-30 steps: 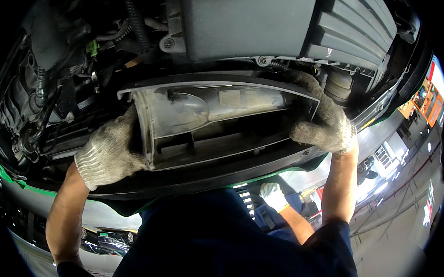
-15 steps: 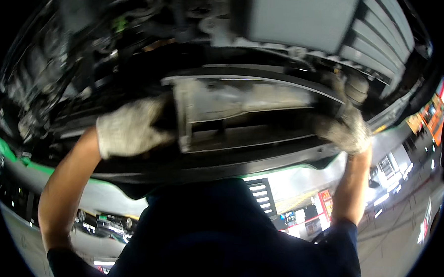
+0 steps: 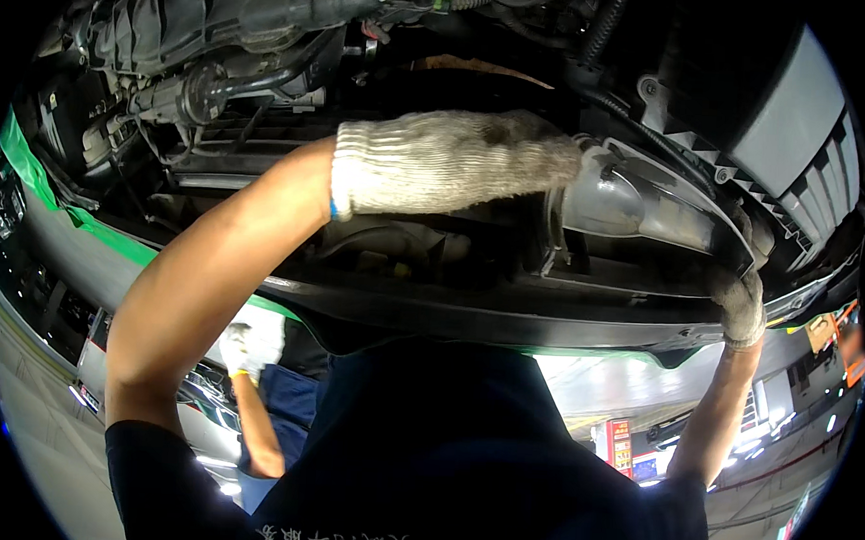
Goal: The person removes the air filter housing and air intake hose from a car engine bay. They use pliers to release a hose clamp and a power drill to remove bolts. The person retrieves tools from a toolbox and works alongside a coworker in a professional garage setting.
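Observation:
A curved grey-and-black plastic part (image 3: pixel 601 202) with an open frame lies across the front of a car's engine bay, to the right. My left hand (image 3: pixel 466 163), in a dirty white knit glove, reaches over to the part's upper left corner. Its fingers close on that edge, though the tips are partly hidden. My right hand (image 3: pixel 742 301), gloved too, is wrapped round the right end, with its fingers partly behind the frame. Dark body trim (image 3: pixel 469 322) runs just below the part.
Engine parts (image 3: pixel 211 29) and black hoses (image 3: pixel 608 109) fill the far side. A ribbed grey cover (image 3: pixel 792 112) stands at the right. Green covering (image 3: pixel 111 235) lines the body edge at the left. Another person's gloved hand (image 3: pixel 240 348) shows at lower left.
In view, the part and my right hand have shifted right. My left hand has moved right and up, from the part's left side to its upper corner. A co-worker's hand now shows.

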Action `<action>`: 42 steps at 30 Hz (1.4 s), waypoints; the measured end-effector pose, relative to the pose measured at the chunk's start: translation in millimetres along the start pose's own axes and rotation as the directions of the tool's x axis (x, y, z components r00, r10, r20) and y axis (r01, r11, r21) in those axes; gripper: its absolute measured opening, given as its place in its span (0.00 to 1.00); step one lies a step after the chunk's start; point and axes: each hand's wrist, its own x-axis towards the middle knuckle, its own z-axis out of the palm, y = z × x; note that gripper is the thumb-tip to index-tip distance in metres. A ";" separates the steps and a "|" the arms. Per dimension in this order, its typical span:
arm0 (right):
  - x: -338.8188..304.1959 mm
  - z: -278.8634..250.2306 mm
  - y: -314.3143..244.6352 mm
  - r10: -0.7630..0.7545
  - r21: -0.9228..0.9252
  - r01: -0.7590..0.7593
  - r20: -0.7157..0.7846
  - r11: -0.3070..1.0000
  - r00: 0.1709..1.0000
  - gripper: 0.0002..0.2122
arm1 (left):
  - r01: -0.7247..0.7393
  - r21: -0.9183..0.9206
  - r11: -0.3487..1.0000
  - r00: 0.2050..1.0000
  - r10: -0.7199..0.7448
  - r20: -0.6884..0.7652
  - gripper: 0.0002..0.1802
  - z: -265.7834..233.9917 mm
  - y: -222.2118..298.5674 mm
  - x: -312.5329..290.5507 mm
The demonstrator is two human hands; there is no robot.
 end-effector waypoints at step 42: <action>6.7 -0.4 11.6 -0.160 -0.148 0.162 0.026 0.976 0.987 0.19 | 0.650 0.759 -0.043 0.753 -0.101 -0.650 0.29 47.6 -4.3 13.8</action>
